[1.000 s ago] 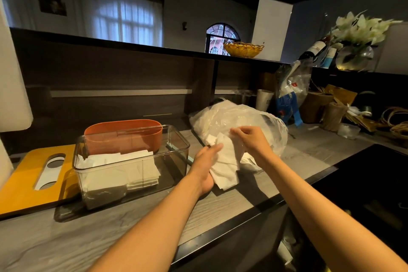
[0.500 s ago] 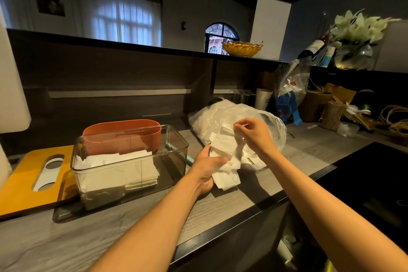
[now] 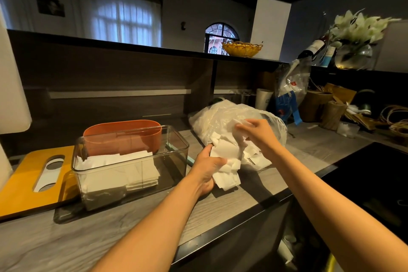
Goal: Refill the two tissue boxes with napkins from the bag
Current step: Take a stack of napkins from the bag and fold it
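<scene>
1. The clear rectangular plastic tissue box (image 3: 130,161) stands near the surface's (image 3: 220,205) front edge, toward its left end, with folded white paper napkins (image 3: 123,170) inside.
2. The orange oval plastic tissue box (image 3: 122,134) stands just behind it.
3. The yellow flat slotted lid (image 3: 28,179) lies to their left.
4. The translucent plastic napkin bag (image 3: 234,121) lies to their right, toward the back edge.

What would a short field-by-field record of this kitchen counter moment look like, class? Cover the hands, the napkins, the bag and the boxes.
left hand: grips a bunch of napkins from below
right hand: pinches the top of the same bunch, at the mouth of the bag
bag: clear plastic, lying on the counter
clear box: open, partly filled with stacked napkins
orange box: behind the clear box, contents hidden
yellow lid: flat, left of the boxes
</scene>
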Motion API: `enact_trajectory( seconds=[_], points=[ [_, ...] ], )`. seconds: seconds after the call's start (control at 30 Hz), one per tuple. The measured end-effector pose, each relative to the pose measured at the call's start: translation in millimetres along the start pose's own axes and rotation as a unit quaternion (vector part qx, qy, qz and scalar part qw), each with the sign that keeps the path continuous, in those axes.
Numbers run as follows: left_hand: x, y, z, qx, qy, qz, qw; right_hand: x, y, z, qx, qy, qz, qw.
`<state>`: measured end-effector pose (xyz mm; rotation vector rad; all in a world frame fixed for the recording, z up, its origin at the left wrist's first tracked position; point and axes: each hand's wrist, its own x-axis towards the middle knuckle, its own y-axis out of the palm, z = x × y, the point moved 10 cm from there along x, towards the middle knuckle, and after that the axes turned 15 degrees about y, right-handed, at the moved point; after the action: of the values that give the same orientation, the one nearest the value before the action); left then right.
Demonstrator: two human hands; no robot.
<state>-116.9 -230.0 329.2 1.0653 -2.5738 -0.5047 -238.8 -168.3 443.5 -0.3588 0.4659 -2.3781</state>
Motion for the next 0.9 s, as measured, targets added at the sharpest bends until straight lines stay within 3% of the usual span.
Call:
enact_trajectory(
  seconds=[0.1, 0.17, 0.27, 0.4, 0.5, 0.73, 0.9],
  points=[
    [2.5, -6.7, 6.8, -0.053, -0.026, -0.035, 0.998, -3.0, -9.8, 14.1, 0.09, -0.003, 0.029, 0.996],
    [0.3, -8.9, 8.9, -0.099, -0.043, -0.06, 0.992, -8.9, -4.6, 22.8, 0.137, 0.003, 0.104, 0.985],
    [2.1, -6.1, 5.0, -0.141, -0.032, -0.047, 0.988, -19.5, 12.9, 16.7, 0.131, 0.029, 0.176, 0.975],
    [0.5, -8.4, 7.6, -0.08, -0.03, -0.044, 0.995, -22.9, 36.2, -18.2, -0.034, 0.073, 0.152, 0.985],
    [5.3, -10.1, 8.9, -0.014, -0.009, -0.039, 0.999, -17.3, 28.9, -26.5, -0.003, 0.087, 0.106, 0.991],
    [7.6, -8.5, 7.2, 0.004, -0.001, -0.031, 1.0, -22.4, 5.1, 7.0, -0.1, -0.056, -0.037, 0.993],
    [5.7, -5.8, 2.7, -0.019, 0.013, -0.018, 1.0, -15.7, 14.3, 4.6, -0.128, -0.064, -0.016, 0.99]
  ],
)
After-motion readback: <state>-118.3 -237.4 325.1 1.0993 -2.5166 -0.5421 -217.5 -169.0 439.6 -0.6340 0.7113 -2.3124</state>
